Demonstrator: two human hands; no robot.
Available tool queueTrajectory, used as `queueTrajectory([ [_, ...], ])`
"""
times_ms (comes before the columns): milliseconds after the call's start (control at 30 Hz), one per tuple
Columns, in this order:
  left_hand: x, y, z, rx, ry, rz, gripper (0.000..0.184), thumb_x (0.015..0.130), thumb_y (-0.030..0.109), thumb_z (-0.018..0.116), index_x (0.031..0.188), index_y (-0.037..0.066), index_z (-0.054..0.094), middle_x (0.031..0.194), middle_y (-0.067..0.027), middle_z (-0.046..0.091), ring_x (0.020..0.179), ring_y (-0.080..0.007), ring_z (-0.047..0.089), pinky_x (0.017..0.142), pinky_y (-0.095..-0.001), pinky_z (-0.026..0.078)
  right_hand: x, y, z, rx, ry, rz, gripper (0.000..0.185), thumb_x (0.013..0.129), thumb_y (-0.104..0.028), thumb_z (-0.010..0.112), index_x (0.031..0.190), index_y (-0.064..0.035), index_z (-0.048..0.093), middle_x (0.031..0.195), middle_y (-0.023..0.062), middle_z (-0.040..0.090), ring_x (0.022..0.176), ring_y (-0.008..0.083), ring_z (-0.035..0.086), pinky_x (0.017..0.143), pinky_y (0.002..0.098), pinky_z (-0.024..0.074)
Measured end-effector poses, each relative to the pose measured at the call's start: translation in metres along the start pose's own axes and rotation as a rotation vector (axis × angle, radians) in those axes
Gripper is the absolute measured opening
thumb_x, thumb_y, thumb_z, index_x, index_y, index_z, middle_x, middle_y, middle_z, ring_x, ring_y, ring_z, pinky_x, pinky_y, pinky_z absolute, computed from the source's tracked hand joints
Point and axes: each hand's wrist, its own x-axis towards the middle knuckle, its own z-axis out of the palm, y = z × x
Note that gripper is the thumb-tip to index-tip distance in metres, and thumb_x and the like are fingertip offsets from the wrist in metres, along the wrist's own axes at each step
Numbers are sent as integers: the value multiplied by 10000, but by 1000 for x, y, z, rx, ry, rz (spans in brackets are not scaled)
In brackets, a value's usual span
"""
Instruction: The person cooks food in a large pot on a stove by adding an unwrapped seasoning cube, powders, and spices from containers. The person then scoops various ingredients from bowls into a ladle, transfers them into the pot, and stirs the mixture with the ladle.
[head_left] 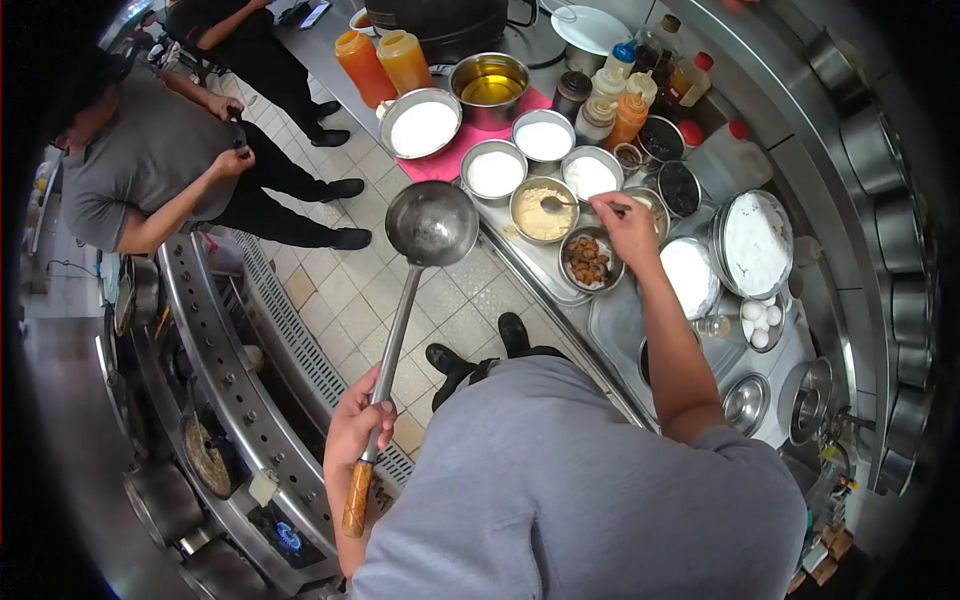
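Observation:
My left hand (358, 415) is wrapped round the metal handle of a large wok ladle (432, 225), just above its wooden grip. The ladle's bowl is raised over the floor and looks empty. In my right hand (630, 235) is a small metal spoon (553, 204), its tip in a steel bowl of pale yellowish powder (543, 222). Right below that hand sits a bowl of brown chunks (587, 262). Bowls of white powder or grains (497, 173) stand beside and behind the yellowish one.
Sauce bottles (628, 115) crowd the counter's back. A pot of yellow oil (492, 85) stands on a pink mat (450, 168). Eggs (762, 322) fill a bowl at right. Two people (170, 150) stand at upper left. A lit burner (288, 535) is at lower left.

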Motion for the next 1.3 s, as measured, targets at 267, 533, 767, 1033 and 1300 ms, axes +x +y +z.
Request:
queueTrajectory([
  [267, 11, 20, 14, 70, -40, 43, 672, 764, -34, 477, 1415, 18, 318, 607, -46, 489, 414, -102, 443, 408, -213, 363, -4, 19, 41, -244, 35, -153, 199, 841, -233, 637, 911, -56, 696, 742, 152, 671, 685, 243, 655, 649, 317, 491],
  [533, 38, 28, 33, 229, -38, 86, 683, 765, -21, 481, 1422, 0, 293, 611, -28, 492, 431, -92, 459, 423, -221, 383, -5, 29, 33, 68, -13, 94, 164, 845, -181, 647, 877, -23, 679, 743, 75, 680, 679, 145, 620, 645, 277, 476],
  [767, 48, 35, 41, 310, -25, 110, 680, 786, 3, 520, 1425, -8, 288, 601, -10, 489, 446, -92, 469, 438, -232, 393, -4, 19, 22, 370, 9, 313, 128, 895, -143, 602, 946, -30, 634, 857, 51, 656, 761, 105, 578, 650, 233, 460],
  [1033, 56, 35, 44, 285, -96, 118, 673, 778, -16, 516, 1419, -2, 311, 605, -17, 482, 453, -97, 465, 444, -238, 408, 7, -1, 22, 139, 187, 31, 148, 888, -164, 604, 898, -28, 662, 739, 20, 630, 649, 77, 532, 560, 240, 416],
  [1300, 61, 46, 44, -145, -280, 104, 648, 790, -17, 487, 1415, 22, 321, 609, -39, 498, 442, -109, 458, 419, -216, 377, -23, 18, 37, -281, 39, -351, 131, 854, -145, 603, 879, -54, 693, 767, 118, 661, 698, 194, 607, 665, 292, 463],
])
